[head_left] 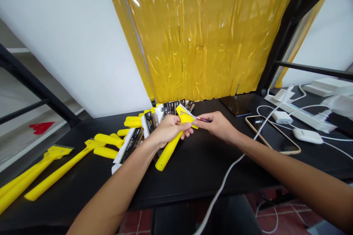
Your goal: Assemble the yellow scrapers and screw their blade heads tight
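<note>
My left hand (170,129) is closed around a yellow scraper (169,152) near its head, and the handle slants down towards me. In my right hand (216,125) is a small screwdriver (204,120) with a dark red handle. Its thin metal shaft lies across the scraper's flat head, and the tip is at or close to a screw there. Both hands are close together over the black table (204,169). Beside my left forearm lie several yellow scrapers in black-and-white card sleeves (130,143).
Longer yellow scrapers (63,169) lie at the left. A phone (271,134), a power strip (306,112) and a white adapter (307,136) are at the right. A white cable (228,172) hangs across the front. Behind stand a yellow plastic curtain (206,36) and a black frame (284,33).
</note>
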A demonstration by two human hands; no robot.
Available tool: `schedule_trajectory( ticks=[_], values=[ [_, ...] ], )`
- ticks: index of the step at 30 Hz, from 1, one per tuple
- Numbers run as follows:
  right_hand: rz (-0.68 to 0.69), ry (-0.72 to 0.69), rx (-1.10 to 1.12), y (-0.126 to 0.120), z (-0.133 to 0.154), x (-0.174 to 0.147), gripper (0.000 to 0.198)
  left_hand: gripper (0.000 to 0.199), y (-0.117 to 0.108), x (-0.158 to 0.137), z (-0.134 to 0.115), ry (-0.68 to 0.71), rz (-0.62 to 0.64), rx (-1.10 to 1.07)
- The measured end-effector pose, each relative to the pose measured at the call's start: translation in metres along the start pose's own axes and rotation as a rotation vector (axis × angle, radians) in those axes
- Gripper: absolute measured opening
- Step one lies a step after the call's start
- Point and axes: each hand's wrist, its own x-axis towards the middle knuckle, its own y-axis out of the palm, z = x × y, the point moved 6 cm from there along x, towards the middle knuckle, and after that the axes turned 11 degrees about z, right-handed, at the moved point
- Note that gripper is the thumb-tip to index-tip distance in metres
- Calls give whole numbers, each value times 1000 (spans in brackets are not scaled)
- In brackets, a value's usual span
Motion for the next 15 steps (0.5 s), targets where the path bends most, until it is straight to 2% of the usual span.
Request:
schedule_trajectory(
  ticks=[6,12,15],
  values=[
    [-43,103,61,-2,-9,0,42,15,1,1,0,2,-80,-30],
    [55,144,98,0,-14,1,39,11,3,-1,-4,44,1,2],
    [50,134,77,-1,-13,0,39,12,3,-1,-2,31,-8,-25]
  ],
)
